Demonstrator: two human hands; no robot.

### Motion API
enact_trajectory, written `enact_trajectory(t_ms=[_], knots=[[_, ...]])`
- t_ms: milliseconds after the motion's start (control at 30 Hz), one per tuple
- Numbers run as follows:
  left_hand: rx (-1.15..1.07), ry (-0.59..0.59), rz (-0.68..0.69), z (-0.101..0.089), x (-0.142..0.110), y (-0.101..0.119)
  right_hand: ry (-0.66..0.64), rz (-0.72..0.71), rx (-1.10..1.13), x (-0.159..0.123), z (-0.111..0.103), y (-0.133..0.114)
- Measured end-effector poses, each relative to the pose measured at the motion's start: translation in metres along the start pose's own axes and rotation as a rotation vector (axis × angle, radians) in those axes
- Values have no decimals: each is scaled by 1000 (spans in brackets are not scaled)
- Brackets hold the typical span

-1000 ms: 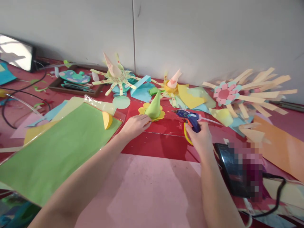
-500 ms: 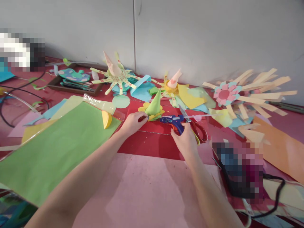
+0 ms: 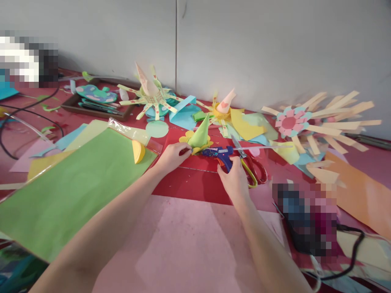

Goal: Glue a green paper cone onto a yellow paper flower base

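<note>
My left hand (image 3: 174, 157) is closed, with finger and thumb pinched at the near left edge of a yellow paper flower (image 3: 185, 139). From the flower's middle rises a green paper cone (image 3: 200, 135), leaning slightly right. My right hand (image 3: 234, 179) is wrapped round the handle of a blue glue gun (image 3: 224, 154), near its orange trigger. A long clear glue stick (image 3: 262, 147) sticks out of the gun's back. The nozzle points left, at the flower's lower edge; whether it touches is too small to tell. Scissors (image 3: 253, 169) with red and yellow handles lie just right of the gun.
Green paper (image 3: 79, 183) in a clear sleeve covers the left, with a folded yellow piece (image 3: 138, 151) on it. A brown tray (image 3: 100, 112) holds pens. Paper-strip figures (image 3: 149, 91) stand along the wall. A pixelated dark object (image 3: 305, 219) with a black cord sits at right.
The glue gun in my right hand has moved a little left, bringing its nozzle up to the flower's lower edge. My left hand stays at the flower. The view has shifted slightly.
</note>
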State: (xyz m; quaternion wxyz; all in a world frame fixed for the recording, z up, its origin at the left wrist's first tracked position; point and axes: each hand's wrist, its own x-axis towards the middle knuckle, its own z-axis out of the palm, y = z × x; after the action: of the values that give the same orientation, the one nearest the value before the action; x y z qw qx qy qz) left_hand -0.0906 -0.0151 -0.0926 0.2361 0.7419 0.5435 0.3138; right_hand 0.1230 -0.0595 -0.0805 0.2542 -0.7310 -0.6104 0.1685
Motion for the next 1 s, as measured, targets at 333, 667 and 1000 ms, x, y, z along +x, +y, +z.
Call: enact_trajectory(t_ms=[333, 667, 1000], knots=[[1, -3, 6, -1, 0, 1, 26, -87, -17, -2, 0, 5], [4, 0, 10, -1, 0, 1, 45, -61, -38, -2, -2, 2], [1, -7, 4, -1, 0, 2, 88, 34, -32, -2, -7, -1]])
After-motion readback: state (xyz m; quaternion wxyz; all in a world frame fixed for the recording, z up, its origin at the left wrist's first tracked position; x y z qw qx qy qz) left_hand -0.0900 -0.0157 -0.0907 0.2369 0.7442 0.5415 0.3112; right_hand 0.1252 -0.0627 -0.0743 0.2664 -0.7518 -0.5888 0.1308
